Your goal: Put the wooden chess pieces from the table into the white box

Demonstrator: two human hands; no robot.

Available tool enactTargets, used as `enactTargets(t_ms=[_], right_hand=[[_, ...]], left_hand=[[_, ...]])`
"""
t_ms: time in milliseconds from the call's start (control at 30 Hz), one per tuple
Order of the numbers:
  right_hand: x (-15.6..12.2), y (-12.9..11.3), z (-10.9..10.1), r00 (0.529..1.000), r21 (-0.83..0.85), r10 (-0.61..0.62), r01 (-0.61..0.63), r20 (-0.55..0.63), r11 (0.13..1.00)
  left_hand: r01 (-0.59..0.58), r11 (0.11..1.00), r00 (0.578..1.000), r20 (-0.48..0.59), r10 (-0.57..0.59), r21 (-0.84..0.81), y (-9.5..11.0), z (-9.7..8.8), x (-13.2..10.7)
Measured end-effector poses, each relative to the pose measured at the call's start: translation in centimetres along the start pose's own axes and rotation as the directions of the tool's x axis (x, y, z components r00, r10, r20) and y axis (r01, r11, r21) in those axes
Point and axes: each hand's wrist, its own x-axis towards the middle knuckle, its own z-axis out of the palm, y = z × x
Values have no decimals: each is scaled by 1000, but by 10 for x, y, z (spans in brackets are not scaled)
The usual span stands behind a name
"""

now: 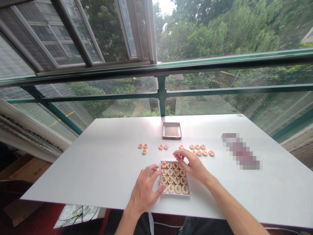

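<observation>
A shallow square box (176, 195) in front of me holds rows of round wooden Chinese chess pieces (176, 180). Most bear black characters; the far left corner piece (163, 164) is red. My left hand (146, 184) rests at the box's left side, fingers apart, its thumb over the near left corner. Above the far right corner, my right hand (192, 163) pinches what looks like a Chinese chess piece (176, 156), mostly hidden by the fingers. Beyond it, red-lettered pieces (197, 147) lie face up in loose groups across the table.
A brown-rimmed open box lid (172, 137) lies farther back on the white table (97, 163). A pixelated object (241, 151) is on the right. Green railing (161, 94) and windows stand behind the table. Cables (79, 213) lie below at left.
</observation>
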Motion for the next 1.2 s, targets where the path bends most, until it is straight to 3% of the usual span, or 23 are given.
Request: enactTargets(t_ms=[1200], right_hand=[[-1, -4, 3, 998, 97, 11, -17, 66, 995]], left_hand=[[5, 1000, 1000, 27, -5, 1, -1, 0, 0]])
